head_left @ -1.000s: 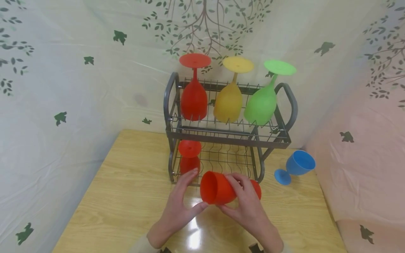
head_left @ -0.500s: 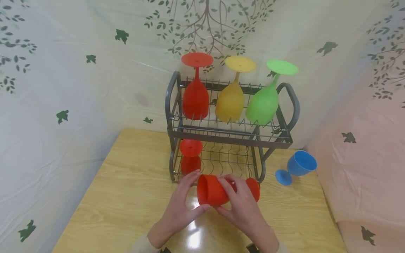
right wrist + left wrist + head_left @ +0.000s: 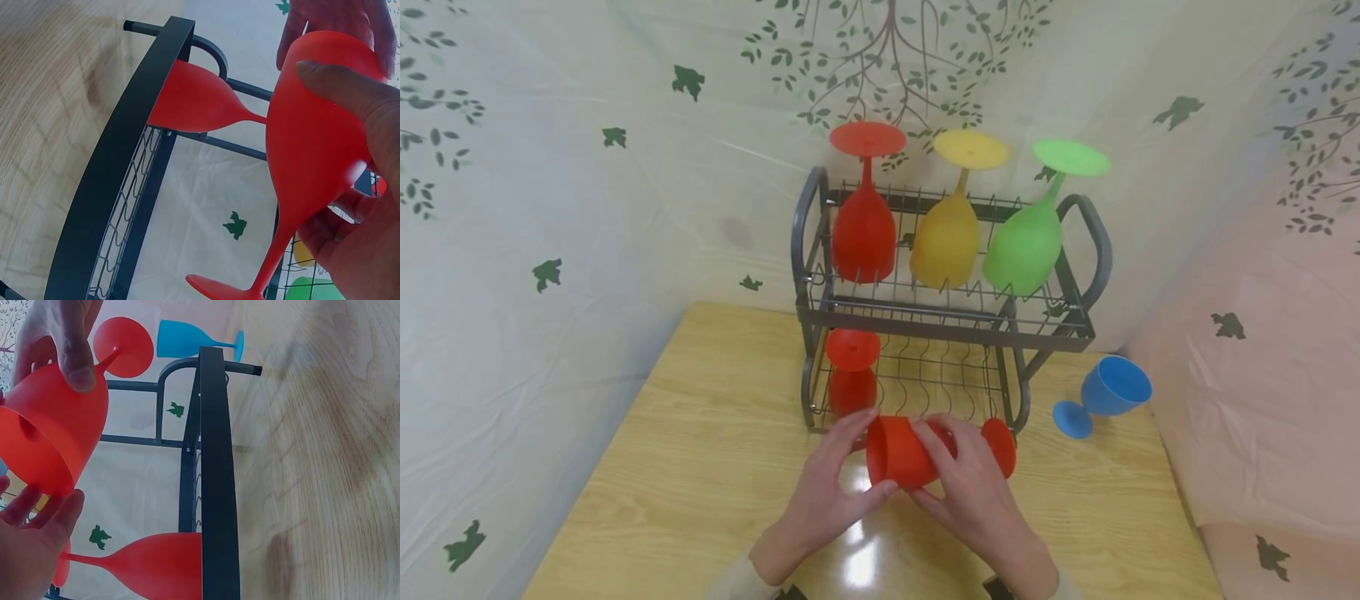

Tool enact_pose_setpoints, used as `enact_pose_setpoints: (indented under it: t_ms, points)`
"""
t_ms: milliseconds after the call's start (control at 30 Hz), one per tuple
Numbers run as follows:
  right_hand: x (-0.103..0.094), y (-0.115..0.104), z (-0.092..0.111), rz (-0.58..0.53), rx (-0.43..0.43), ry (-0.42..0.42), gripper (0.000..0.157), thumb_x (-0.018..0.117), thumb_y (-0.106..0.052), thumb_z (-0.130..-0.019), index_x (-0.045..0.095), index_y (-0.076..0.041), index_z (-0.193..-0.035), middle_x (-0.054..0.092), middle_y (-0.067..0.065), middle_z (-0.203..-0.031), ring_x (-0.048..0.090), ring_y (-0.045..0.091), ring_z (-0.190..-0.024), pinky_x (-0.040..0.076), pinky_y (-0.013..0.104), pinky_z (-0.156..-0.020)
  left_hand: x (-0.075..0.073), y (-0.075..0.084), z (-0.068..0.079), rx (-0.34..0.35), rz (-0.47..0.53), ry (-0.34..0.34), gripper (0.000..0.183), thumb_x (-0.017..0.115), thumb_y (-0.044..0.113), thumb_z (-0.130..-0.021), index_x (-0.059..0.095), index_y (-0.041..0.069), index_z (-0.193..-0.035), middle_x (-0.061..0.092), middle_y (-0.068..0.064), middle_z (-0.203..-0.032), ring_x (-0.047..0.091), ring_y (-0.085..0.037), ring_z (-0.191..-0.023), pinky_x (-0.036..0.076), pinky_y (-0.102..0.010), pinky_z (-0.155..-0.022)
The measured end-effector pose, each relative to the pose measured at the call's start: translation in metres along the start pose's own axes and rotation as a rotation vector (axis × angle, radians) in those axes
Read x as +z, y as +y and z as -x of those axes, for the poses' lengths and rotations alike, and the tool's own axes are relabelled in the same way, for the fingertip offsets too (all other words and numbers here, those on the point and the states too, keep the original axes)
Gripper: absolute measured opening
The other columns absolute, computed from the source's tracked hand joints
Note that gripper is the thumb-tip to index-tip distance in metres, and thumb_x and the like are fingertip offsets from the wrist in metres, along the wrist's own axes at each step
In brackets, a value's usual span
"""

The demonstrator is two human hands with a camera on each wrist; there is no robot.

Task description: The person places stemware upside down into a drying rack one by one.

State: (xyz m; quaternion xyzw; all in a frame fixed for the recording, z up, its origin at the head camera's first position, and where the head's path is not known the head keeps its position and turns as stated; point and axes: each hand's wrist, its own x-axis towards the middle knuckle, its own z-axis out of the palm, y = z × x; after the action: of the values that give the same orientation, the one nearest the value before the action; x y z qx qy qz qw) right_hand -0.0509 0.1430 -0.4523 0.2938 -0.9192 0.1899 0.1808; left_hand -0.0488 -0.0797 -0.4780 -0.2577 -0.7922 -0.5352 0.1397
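Observation:
Both hands hold a red plastic wine glass (image 3: pixel 898 454) on its side in front of the rack, its mouth to the left and its foot to the right. My right hand (image 3: pixel 981 492) grips the bowl near the stem, the thumb lying along the red surface in the right wrist view. At the rim, my left hand (image 3: pixel 823 487) holds with thumb below and fingers above. Another red wine glass (image 3: pixel 852 392) stands upside down on the lower tier of the dark rack (image 3: pixel 940 326), just beyond the left fingertips.
Upside down on the upper tier are a red glass (image 3: pixel 863 237), a yellow glass (image 3: pixel 946 246) and a leaning green glass (image 3: pixel 1024 250). A blue glass (image 3: pixel 1116 386) lies on the wooden table (image 3: pixel 700 417) to the rack's right. A leaf-patterned sheet (image 3: pixel 625 208) hangs behind.
The held red glass has shifted slightly left, and its mouth has turned further from view while its foot shows more. The left fingers have come to the rim.

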Motion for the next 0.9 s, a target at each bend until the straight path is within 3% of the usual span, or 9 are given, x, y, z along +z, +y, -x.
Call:
enact_pose_setpoints:
  t_ms: [267,533,567,667,767,900]
  points:
    - [0.002,0.001,0.003,0.027,-0.063,0.062,0.097,0.102,-0.027,-0.062,0.055,-0.012,-0.146,0.058,0.014,-0.134,0.056,0.033,-0.121,0.059,0.052,-0.093,0.000,-0.004,0.001,0.084,-0.089,0.038,0.065,0.085,0.020,-0.083,0.061,0.013,-0.143,0.058,-0.008,-0.142,0.058,-0.027,-0.126,0.060,-0.047,-0.092]
    - [0.000,0.008,0.009,-0.062,-0.057,0.029,0.096,0.096,-0.039,-0.072,0.050,-0.014,-0.153,0.053,0.011,-0.147,0.051,0.031,-0.133,0.056,0.054,-0.100,0.001,-0.007,0.004,0.044,0.050,0.040,0.064,0.085,0.008,-0.082,0.061,0.010,-0.141,0.057,-0.012,-0.142,0.058,-0.027,-0.126,0.062,-0.044,-0.089]
    - [-0.001,0.009,0.010,-0.088,-0.064,0.043,0.093,0.094,-0.042,-0.075,0.051,-0.014,-0.152,0.054,0.011,-0.148,0.051,0.031,-0.134,0.054,0.049,-0.103,0.001,-0.009,0.005,0.041,0.071,0.043,0.065,0.085,0.007,-0.082,0.060,0.009,-0.142,0.056,-0.013,-0.142,0.058,-0.027,-0.127,0.061,-0.044,-0.090]
    - [-0.003,0.012,0.012,-0.143,-0.105,0.133,0.078,0.080,-0.052,-0.087,0.056,-0.009,-0.147,0.056,0.013,-0.149,0.053,0.032,-0.135,0.044,0.036,-0.115,0.001,-0.012,0.006,0.040,0.138,0.058,0.066,0.084,0.003,-0.081,0.059,0.006,-0.142,0.055,-0.017,-0.142,0.057,-0.025,-0.129,0.060,-0.044,-0.092]
    - [-0.003,0.015,0.013,-0.173,-0.164,0.274,0.068,0.070,-0.054,-0.095,0.064,-0.001,-0.137,0.061,0.017,-0.142,0.057,0.035,-0.132,0.031,0.029,-0.122,0.002,-0.014,0.006,0.024,0.186,0.070,0.067,0.084,0.000,-0.081,0.058,0.005,-0.143,0.054,-0.020,-0.143,0.056,-0.024,-0.131,0.060,-0.043,-0.092]
    - [-0.002,0.020,0.015,-0.219,-0.237,0.440,0.062,0.069,-0.048,-0.097,0.069,0.008,-0.123,0.065,0.022,-0.135,0.059,0.035,-0.130,0.036,0.035,-0.120,0.002,-0.013,0.008,-0.022,0.214,0.085,0.068,0.083,-0.001,-0.081,0.057,0.005,-0.143,0.053,-0.021,-0.144,0.055,-0.023,-0.133,0.059,-0.041,-0.094]
